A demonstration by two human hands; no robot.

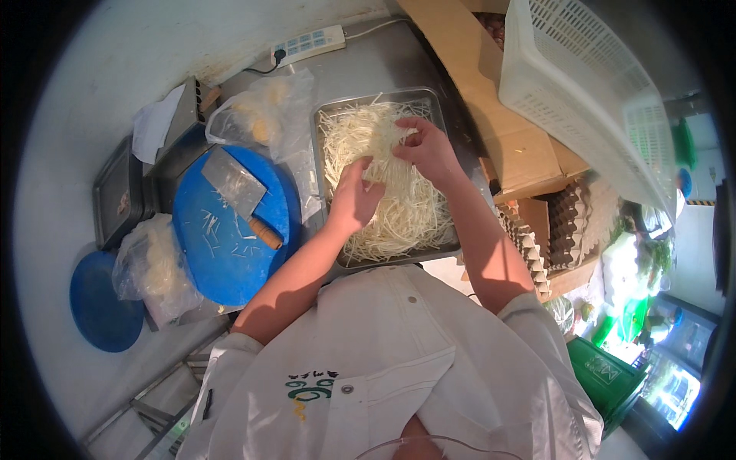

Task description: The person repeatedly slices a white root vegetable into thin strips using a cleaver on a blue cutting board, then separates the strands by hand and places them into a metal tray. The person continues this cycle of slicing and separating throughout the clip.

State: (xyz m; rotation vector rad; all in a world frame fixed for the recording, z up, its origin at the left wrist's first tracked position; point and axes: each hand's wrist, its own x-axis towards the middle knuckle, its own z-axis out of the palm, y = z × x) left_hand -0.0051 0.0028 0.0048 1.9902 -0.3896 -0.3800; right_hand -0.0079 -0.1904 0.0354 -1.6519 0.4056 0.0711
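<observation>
A rectangular metal tray [317,155] holds a heap of thin pale shreds [397,230], which look like a cut vegetable. My left hand [356,195] is over the left part of the heap, thumb and fingers apart. My right hand [426,150] is over the upper right part, its fingers curled with some shreds at the fingertips; whether it grips them is unclear. Left of the tray, a cleaver [238,187] with a wooden handle lies on a round blue cutting board [201,247], among a few scattered shreds.
Behind the board lies a clear plastic bag [259,115] with yellowish pieces. A power strip [309,45] is at the back wall. At left are another filled bag [158,270] and dark trays [118,190]. A white plastic crate [586,86], cardboard [517,144] and egg trays [566,224] stand at right.
</observation>
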